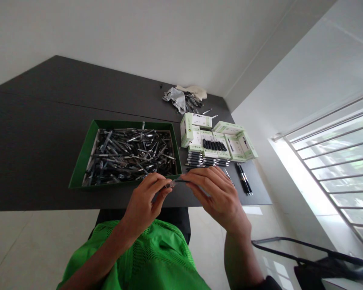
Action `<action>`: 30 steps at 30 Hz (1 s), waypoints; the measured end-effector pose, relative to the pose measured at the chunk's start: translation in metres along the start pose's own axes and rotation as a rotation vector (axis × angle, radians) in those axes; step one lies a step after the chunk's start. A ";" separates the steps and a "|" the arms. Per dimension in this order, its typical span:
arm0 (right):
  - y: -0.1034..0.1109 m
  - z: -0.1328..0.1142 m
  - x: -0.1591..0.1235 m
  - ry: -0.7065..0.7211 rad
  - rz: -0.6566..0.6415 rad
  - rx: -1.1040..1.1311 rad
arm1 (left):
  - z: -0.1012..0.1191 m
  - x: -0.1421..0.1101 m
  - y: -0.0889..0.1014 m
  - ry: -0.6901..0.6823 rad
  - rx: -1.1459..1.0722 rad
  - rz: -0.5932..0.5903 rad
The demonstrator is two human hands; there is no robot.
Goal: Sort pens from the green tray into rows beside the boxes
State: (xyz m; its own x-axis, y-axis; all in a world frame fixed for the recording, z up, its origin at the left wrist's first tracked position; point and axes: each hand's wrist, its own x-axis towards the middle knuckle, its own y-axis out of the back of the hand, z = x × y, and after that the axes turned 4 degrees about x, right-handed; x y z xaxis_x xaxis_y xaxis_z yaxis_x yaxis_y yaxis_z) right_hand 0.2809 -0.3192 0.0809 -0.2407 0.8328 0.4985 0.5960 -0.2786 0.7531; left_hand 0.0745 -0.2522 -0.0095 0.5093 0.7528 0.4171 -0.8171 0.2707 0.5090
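Pen (176, 182) held at the fingertips by left hand (145, 201) and right hand (214, 194), both partly closed, just beside green box (109, 184).

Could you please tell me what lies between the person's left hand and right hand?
In the head view, a slim dark pen lies between the left hand and the right hand, held by the fingers of both.

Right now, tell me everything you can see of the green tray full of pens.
The shallow green tray looks like rectangular card, with low walls sloping outward. It lies flat on the dark table, open on top and crowded with a loose jumble of black and silver pens. The left hand overlaps its front edge; I cannot tell whether they touch.
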 end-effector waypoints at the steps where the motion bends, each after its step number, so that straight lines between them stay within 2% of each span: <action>1: 0.001 0.001 0.002 0.007 -0.045 -0.017 | 0.000 0.000 0.000 -0.003 0.003 0.002; 3: 0.002 0.002 0.004 0.020 -0.118 -0.026 | 0.000 0.000 0.000 -0.011 0.011 0.009; 6: 0.000 0.003 0.008 0.058 -0.148 0.037 | 0.001 0.000 -0.001 -0.027 0.020 0.015; 10: -0.003 0.003 0.008 0.057 -0.069 0.113 | 0.002 0.002 -0.002 -0.026 -0.016 0.017; 13: 0.000 0.006 -0.001 -0.020 0.047 0.139 | 0.002 0.003 -0.001 0.005 -0.065 0.001; 15: 0.004 0.014 -0.015 -0.158 0.204 0.091 | 0.003 0.004 0.001 0.025 -0.100 -0.003; 18: 0.007 0.040 -0.049 -0.522 0.540 -0.190 | 0.004 0.005 0.001 0.068 -0.166 -0.027; 20: 0.005 0.064 -0.079 -0.774 0.627 -0.390 | 0.005 0.005 0.000 0.087 -0.213 -0.051; 23: -0.005 0.098 -0.120 -0.975 0.443 -0.467 | 0.008 0.004 -0.002 0.086 -0.284 -0.068; 25: -0.014 0.113 -0.138 -1.009 0.350 -0.483 | 0.010 0.003 -0.003 0.106 -0.367 -0.088; 27: -0.021 0.120 -0.146 -0.985 0.331 -0.500 | 0.012 0.003 -0.002 0.154 -0.482 -0.092; 30: -0.027 0.122 -0.146 -0.904 0.396 -0.504 | 0.014 0.006 0.005 0.216 -0.566 0.015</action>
State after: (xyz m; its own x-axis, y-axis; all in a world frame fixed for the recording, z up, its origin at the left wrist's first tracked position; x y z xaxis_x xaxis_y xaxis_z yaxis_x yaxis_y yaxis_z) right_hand 0.3934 -0.3750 -0.0653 0.6684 0.6270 0.4002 0.0780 -0.5941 0.8006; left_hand 0.0779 -0.2549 0.0063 0.4789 0.8476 0.2285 -0.8706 0.4920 -0.0004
